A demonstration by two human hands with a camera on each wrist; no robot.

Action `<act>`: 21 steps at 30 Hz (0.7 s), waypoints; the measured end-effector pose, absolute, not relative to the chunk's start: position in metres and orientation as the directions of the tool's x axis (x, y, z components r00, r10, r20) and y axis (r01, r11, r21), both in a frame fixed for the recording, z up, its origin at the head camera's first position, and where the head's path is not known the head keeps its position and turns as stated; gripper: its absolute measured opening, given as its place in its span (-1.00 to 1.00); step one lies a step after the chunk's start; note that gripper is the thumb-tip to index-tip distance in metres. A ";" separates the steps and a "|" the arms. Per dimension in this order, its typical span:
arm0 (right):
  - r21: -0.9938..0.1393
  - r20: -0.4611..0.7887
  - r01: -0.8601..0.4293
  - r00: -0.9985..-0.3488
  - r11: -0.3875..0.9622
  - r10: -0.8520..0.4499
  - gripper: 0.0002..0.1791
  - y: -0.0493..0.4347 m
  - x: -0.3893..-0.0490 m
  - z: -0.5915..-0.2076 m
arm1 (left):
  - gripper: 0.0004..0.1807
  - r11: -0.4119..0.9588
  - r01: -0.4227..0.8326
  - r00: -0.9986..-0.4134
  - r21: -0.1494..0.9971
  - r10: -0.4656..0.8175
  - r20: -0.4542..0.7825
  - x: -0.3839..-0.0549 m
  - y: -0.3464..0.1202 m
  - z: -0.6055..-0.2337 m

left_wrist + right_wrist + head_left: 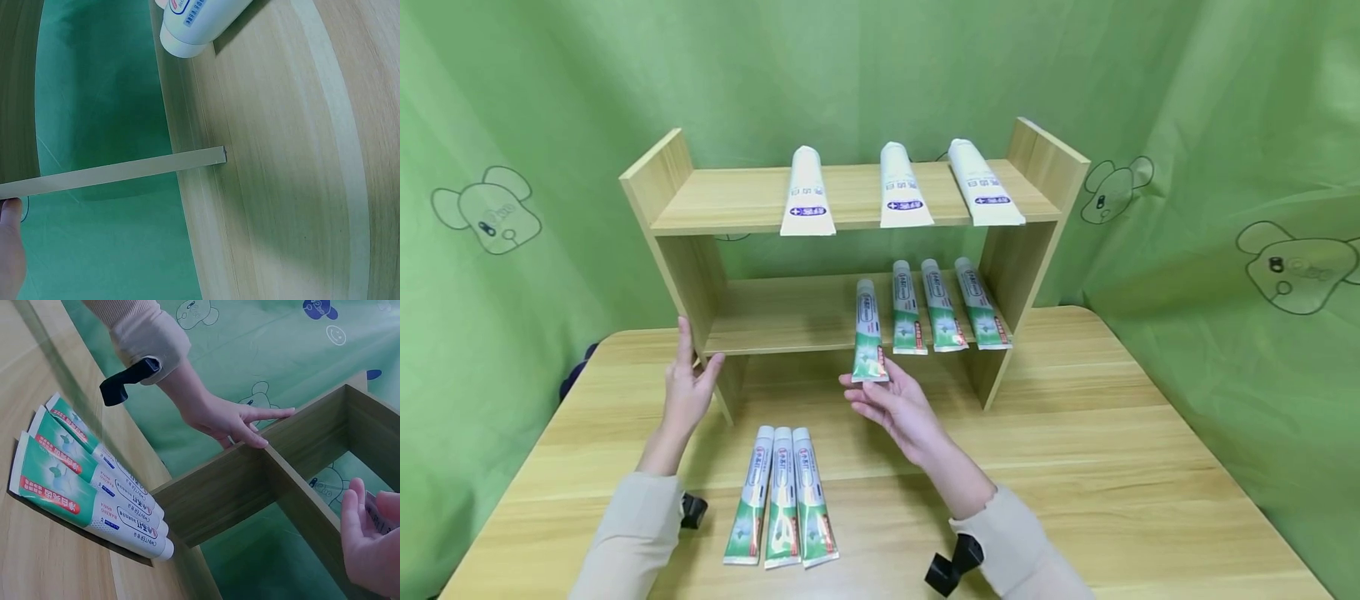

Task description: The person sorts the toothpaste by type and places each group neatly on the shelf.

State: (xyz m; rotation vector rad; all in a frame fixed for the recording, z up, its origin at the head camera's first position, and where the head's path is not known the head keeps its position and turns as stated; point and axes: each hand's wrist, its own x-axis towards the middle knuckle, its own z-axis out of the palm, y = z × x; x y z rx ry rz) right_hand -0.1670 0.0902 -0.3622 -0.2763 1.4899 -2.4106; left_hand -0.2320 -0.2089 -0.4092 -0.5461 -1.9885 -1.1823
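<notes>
Tube point(867, 333), pinched in my right grip point(901, 412), overhangs the front of the shelf point(775, 312); released early, I judge, it could tip off (left grip point(688, 392) spread against the shelf's side).

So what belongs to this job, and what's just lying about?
Likely in play: green-white tube in right hand, three table tubes, three lower-shelf tubes, wooden rack.
Likely just there: three white tubes up top, green curtain.

Hanging behind as a green curtain point(865, 67), showing cartoon heads point(501, 218); spreading below as a wooden table point(1112, 450), rounding at its far corners.
</notes>
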 end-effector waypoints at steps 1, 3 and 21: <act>-0.905 0.004 0.139 -0.942 -0.402 -0.335 -0.43 0.090 -0.168 -0.363 | -0.08 0.483 0.674 -0.633 0.559 -0.013 0.774 -0.232 -0.209 -0.409; -0.926 -0.008 0.123 -0.951 -0.357 -0.309 -0.49 0.089 -0.171 -0.363 | -0.06 0.485 0.669 -0.638 0.563 -0.014 0.770 -0.232 -0.209 -0.408; -0.979 -0.037 0.081 -0.973 -0.187 -0.228 -0.76 0.087 -0.183 -0.367 | -0.15 0.515 0.674 -0.618 0.529 0.002 0.786 -0.231 -0.209 -0.408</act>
